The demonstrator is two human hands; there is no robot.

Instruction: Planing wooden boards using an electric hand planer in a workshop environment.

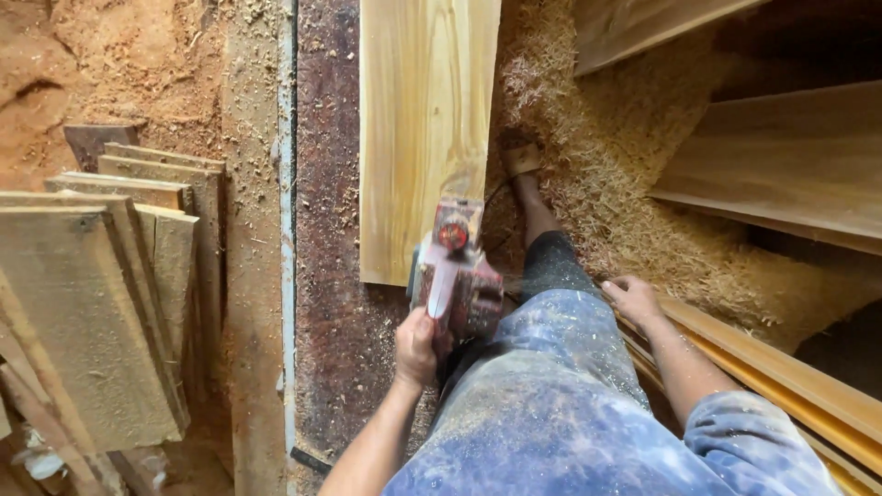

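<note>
My left hand [418, 347] grips the rear handle of a red and grey electric planer [455, 276]. The planer sits at the near right corner of a pale planed plank [423, 119] that lies lengthwise on a dark, dusty workbench [331, 276]. My right hand [634, 298] is spread, fingers apart, resting on the edge of orange-brown boards [781, 377] at the right, holding nothing. My leg in dusty blue trousers [560, 367] reaches forward, with the foot [522, 161] planted in wood shavings beside the plank.
A deep heap of wood shavings [625, 184] fills the floor to the right of the bench. More planks [790, 156] lean at the upper right. Several rough grey boards [101, 294] are stacked at the left, with sawdust-covered earth [119, 64] beyond.
</note>
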